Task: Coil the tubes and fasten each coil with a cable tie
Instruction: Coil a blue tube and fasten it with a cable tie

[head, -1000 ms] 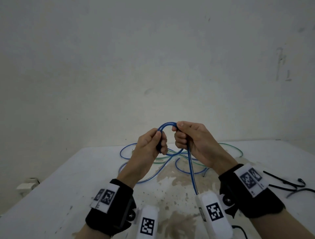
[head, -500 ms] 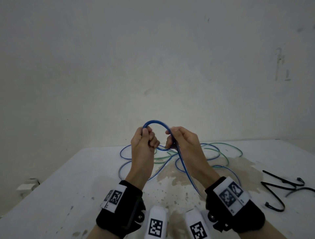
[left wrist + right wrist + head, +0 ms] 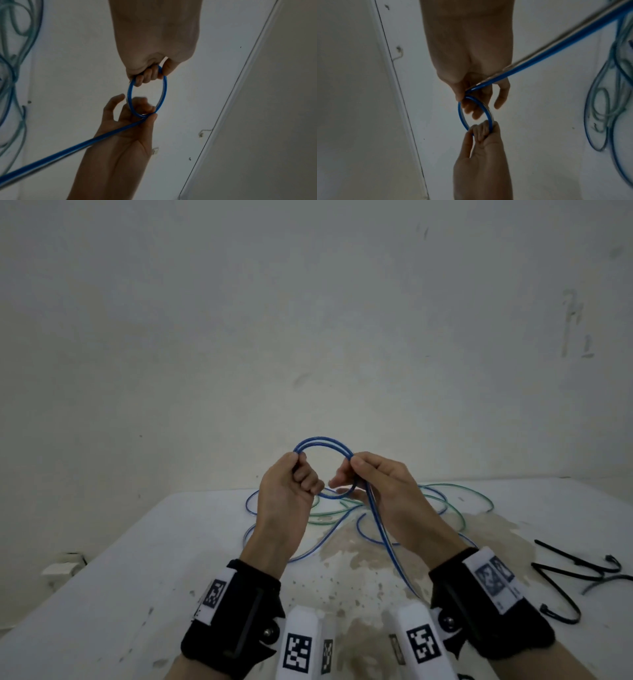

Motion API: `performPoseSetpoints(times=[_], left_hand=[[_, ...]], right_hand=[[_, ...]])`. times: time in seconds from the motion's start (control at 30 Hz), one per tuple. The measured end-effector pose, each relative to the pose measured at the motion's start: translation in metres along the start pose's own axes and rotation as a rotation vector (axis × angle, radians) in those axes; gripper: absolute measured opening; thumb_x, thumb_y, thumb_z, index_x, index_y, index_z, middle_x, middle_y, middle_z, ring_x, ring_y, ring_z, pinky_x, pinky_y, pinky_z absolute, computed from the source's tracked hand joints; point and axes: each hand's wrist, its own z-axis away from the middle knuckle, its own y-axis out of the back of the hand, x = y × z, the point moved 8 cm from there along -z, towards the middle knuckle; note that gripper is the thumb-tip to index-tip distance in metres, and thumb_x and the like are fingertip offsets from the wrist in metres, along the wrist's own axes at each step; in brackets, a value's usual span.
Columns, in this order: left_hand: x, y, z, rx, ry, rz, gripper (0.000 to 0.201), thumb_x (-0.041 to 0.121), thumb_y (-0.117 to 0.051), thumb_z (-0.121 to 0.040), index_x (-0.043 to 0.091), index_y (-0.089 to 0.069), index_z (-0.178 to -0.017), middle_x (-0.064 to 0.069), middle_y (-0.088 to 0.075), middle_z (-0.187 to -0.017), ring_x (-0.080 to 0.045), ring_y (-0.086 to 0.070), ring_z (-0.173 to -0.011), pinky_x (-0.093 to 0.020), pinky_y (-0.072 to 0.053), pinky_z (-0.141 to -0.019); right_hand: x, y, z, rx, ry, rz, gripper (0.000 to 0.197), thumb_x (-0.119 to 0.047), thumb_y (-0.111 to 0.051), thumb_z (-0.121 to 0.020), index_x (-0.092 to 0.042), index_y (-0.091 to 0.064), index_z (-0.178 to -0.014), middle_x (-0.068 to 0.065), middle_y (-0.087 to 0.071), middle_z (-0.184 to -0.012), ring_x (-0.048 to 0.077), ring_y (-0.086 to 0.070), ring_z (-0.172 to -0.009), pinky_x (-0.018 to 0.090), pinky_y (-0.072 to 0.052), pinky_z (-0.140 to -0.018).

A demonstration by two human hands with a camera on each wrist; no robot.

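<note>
Above the surface (image 3: 113, 570), I hold a small double loop of the blue tube (image 3: 323, 441) between both hands. My left hand (image 3: 287, 491) has its fingers curled tight round the loop at 9 o'clock; my right hand (image 3: 376, 484) pinches it at 3 o'clock. Slack trails to 6 o'clock. Black cable ties (image 3: 575, 568) lie at 4 o'clock.

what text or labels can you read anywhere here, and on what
No readable words, brands or numbers in any view.
Left wristband: square black-and-white code marker, no letters.
Right wristband: two code markers, small print beside them too blurred to read.
White blocks at the bottom edge: code markers only.
</note>
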Motion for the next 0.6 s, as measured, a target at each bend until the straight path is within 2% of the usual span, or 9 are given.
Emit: performPoseSetpoints(times=[0.1,0.17,0.2,0.3,0.37,0.43,0.5,0.6], left_hand=[[-0.003,0.004,-0.003,0.053,-0.002,0.118,0.033,0.021,-0.029,-0.101,0.012,-0.040,-0.072,0.003,-0.026,-0.059,-0.012,-0.025,-0.053,-0.025,-0.029,-0.059],[-0.007,0.007,-0.004,0.080,0.010,0.188,0.034,0.022,-0.028,-0.102,0.012,-0.040,-0.072,0.002,-0.028,-0.060,-0.013,-0.027,-0.055,-0.027,-0.030,-0.063],[-0.009,0.008,-0.004,0.076,0.016,0.205,0.034,0.022,-0.027,-0.102,0.012,-0.040,-0.072,0.002,-0.029,-0.061,-0.013,-0.029,-0.056,-0.027,-0.031,-0.064],[-0.011,0.003,-0.002,-0.026,0.010,0.148,0.031,0.018,-0.028,-0.101,0.012,-0.044,-0.076,0.003,-0.038,-0.059,-0.012,-0.038,-0.057,-0.027,-0.038,-0.068],[-0.011,-0.002,0.001,-0.136,-0.006,-0.008,0.026,0.012,-0.029,-0.100,0.008,-0.050,-0.085,0.003,-0.046,-0.060,-0.011,-0.048,-0.058,-0.028,-0.046,-0.072],[-0.009,-0.004,0.003,-0.234,-0.023,-0.178,0.021,0.003,-0.032,-0.097,0.005,-0.052,-0.097,0.000,-0.056,-0.065,-0.013,-0.058,-0.065,-0.028,-0.051,-0.074],[-0.006,-0.005,0.005,-0.297,-0.040,-0.283,0.020,-0.003,-0.037,-0.094,0.003,-0.052,-0.104,-0.003,-0.063,-0.073,-0.017,-0.063,-0.075,-0.028,-0.053,-0.079],[0.001,-0.006,0.005,-0.293,-0.063,-0.363,0.024,-0.011,-0.039,-0.091,0.003,-0.052,-0.105,-0.003,-0.063,-0.081,-0.017,-0.064,-0.078,-0.028,-0.052,-0.081]], right_hand=[[0.005,-0.010,0.004,-0.085,-0.050,0.064,0.029,-0.020,-0.038,-0.098,-0.008,-0.063,-0.089,0.003,-0.070,-0.086,0.018,-0.065,-0.095,0.033,-0.051,-0.089],[0.009,-0.015,0.007,-0.098,-0.048,0.102,0.029,-0.021,-0.035,-0.099,-0.010,-0.061,-0.091,0.000,-0.068,-0.085,0.017,-0.062,-0.097,0.035,-0.044,-0.096],[0.009,-0.016,0.007,-0.092,-0.035,0.097,0.028,-0.020,-0.035,-0.099,-0.010,-0.060,-0.090,0.001,-0.065,-0.080,0.018,-0.061,-0.093,0.033,-0.043,-0.096],[0.008,-0.006,0.002,-0.022,-0.039,-0.119,0.025,-0.015,-0.038,-0.097,-0.005,-0.058,-0.084,0.002,-0.049,-0.063,0.015,-0.054,-0.067,0.027,-0.044,-0.082],[0.006,0.003,-0.003,0.011,-0.091,-0.320,0.023,-0.015,-0.040,-0.094,-0.004,-0.056,-0.083,-0.001,-0.042,-0.057,0.013,-0.047,-0.057,0.030,-0.043,-0.084],[0.006,0.007,-0.006,0.000,-0.140,-0.397,0.021,-0.016,-0.040,-0.093,-0.004,-0.055,-0.084,-0.003,-0.039,-0.057,0.011,-0.042,-0.054,0.030,-0.043,-0.082],[0.003,0.006,-0.006,-0.040,-0.179,-0.374,0.021,-0.016,-0.040,-0.094,-0.004,-0.055,-0.085,-0.003,-0.037,-0.057,0.010,-0.038,-0.053,0.028,-0.042,-0.074],[0.001,0.006,-0.007,-0.065,-0.220,-0.342,0.022,-0.015,-0.039,-0.095,-0.004,-0.055,-0.084,-0.004,-0.036,-0.056,0.010,-0.035,-0.051,0.026,-0.046,-0.065]])
